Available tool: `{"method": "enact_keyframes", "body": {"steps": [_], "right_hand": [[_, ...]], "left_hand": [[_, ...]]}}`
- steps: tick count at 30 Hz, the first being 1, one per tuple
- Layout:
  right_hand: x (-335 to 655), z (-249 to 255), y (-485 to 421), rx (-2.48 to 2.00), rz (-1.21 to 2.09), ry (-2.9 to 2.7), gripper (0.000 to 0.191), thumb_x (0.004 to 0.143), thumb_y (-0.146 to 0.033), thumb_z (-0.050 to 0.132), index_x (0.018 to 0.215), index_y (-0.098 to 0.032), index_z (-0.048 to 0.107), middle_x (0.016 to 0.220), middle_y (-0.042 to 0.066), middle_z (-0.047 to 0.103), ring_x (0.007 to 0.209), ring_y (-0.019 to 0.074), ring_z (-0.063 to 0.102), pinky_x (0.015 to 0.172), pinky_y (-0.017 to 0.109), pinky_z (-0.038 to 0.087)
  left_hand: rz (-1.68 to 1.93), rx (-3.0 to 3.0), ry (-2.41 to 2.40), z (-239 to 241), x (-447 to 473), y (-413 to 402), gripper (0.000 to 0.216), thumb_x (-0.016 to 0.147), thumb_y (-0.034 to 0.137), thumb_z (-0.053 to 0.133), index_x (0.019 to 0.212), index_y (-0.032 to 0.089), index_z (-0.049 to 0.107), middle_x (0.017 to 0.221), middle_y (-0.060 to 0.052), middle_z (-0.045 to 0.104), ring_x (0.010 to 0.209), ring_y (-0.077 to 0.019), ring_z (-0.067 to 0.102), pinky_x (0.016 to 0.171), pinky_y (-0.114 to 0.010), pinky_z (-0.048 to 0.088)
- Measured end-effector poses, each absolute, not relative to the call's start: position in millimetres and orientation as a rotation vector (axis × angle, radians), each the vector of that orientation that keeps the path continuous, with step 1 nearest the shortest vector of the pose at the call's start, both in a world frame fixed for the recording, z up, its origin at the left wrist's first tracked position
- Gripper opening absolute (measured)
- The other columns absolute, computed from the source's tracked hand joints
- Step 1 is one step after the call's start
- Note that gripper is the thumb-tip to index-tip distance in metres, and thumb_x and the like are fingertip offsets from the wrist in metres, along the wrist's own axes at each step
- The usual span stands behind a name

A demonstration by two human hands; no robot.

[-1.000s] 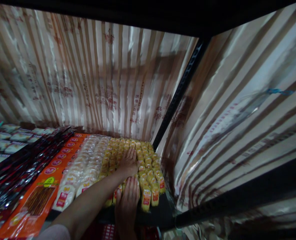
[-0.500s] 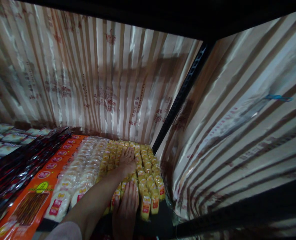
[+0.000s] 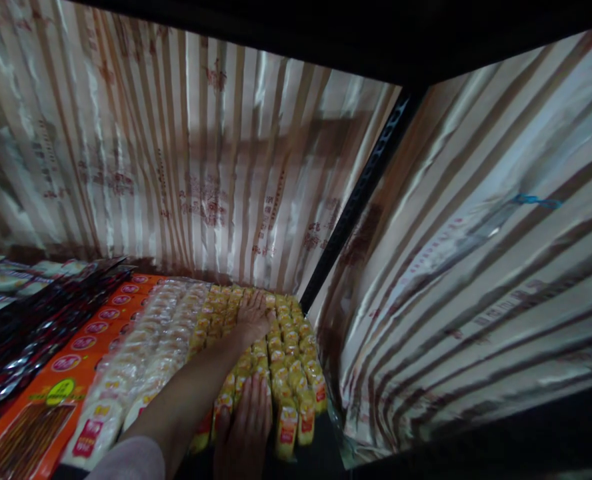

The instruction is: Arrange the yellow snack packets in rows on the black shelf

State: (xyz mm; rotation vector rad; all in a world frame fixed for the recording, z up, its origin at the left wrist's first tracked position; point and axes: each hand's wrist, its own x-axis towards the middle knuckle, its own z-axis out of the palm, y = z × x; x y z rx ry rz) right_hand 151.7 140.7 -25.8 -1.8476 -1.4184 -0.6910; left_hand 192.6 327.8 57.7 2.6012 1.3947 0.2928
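Rows of small yellow wrapped snack packs (image 3: 289,347) stand close together at the right end of the shelf. My left hand (image 3: 255,315) lies flat on top of them near the back, its fingers stretched out. Closer to me, my right hand (image 3: 249,417) rests with straight fingers against the front of the middle rows, palm turned to the packs. Neither hand is wrapped round a pack. My forearms and hands hide some of the front packs.
Left of the yellow packs are rows of white wrapped packs (image 3: 151,340), orange snack bags (image 3: 71,363) and dark shiny bags (image 3: 41,340). A black post (image 3: 356,200) rises at the back corner. Striped plastic sheeting (image 3: 216,147) hangs behind and at the right.
The view has shifted slightly, so the shelf goods appear further left and lower. Both hands stay on the yellow packs, fingers still stretched out.
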Motion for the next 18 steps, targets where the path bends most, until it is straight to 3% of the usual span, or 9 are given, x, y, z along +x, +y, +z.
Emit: {"method": "enact_keyframes", "body": {"steps": [7,12,18], "right_hand": [[150.0,-16.5,131.5,-1.917,-0.56,-1.493,0.066,0.089,-0.043,0.037,0.142,-0.008,0.017,0.136,0.021,0.042,0.129,0.0312,0.033,0.095,0.052,0.035],[150.9,-17.4,132.1,-1.866,-0.563,-1.5,0.059,0.09,-0.039,0.036,0.139,-0.007,0.025,0.137,0.02,0.04,0.132,0.0294,0.029,0.099,0.05,0.032],[150.9,-22.6,134.4,-1.861,-0.53,-1.495,0.054,0.089,-0.037,0.04,0.132,-0.004,0.038,0.139,0.021,0.038,0.134,0.0302,0.023,0.101,0.05,0.03]], "left_hand": [[0.232,2.57,1.449,56.9,186.3,329.7,0.061,0.089,0.042,0.017,0.138,0.009,0.03,0.146,-0.009,0.028,0.138,-0.0223,0.011,0.113,-0.045,0.003],[0.319,2.559,1.331,78.8,175.8,313.4,0.055,0.091,0.042,0.018,0.137,0.016,0.032,0.147,-0.006,0.026,0.138,-0.021,0.01,0.112,-0.046,0.01],[0.494,2.543,1.158,76.1,143.6,258.4,0.048,0.087,0.03,0.034,0.131,0.012,0.04,0.139,-0.011,0.041,0.134,-0.021,0.026,0.112,-0.044,0.014]]}}
